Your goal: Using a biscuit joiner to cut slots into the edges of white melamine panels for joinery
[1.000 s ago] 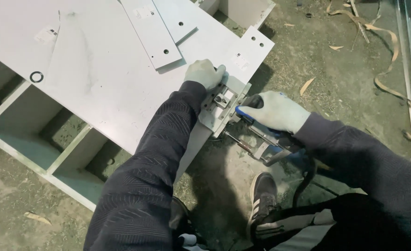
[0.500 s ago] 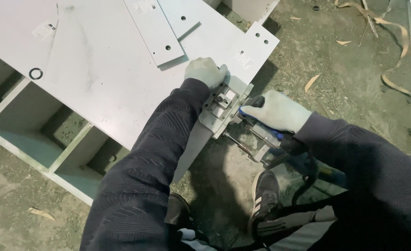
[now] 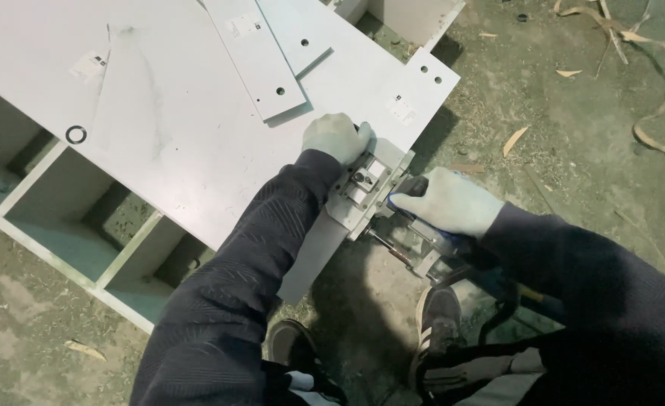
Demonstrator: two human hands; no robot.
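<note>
From the head view I see my left hand point(image 3: 338, 137) pressing a metal jig point(image 3: 364, 188) on the white panel point(image 3: 174, 128)'s edge, my right hand point(image 3: 453, 201) clenched on the power tool point(image 3: 423, 240) — work there looks mid-way, unfinished.

Single head-worn view, looking steeply down from close above, large white panel point(image 3: 159, 128) filling upper left, its right edge mid-frame, dusty floor point(image 3: 573, 113) beyond (shoes at bottom edge)
</note>
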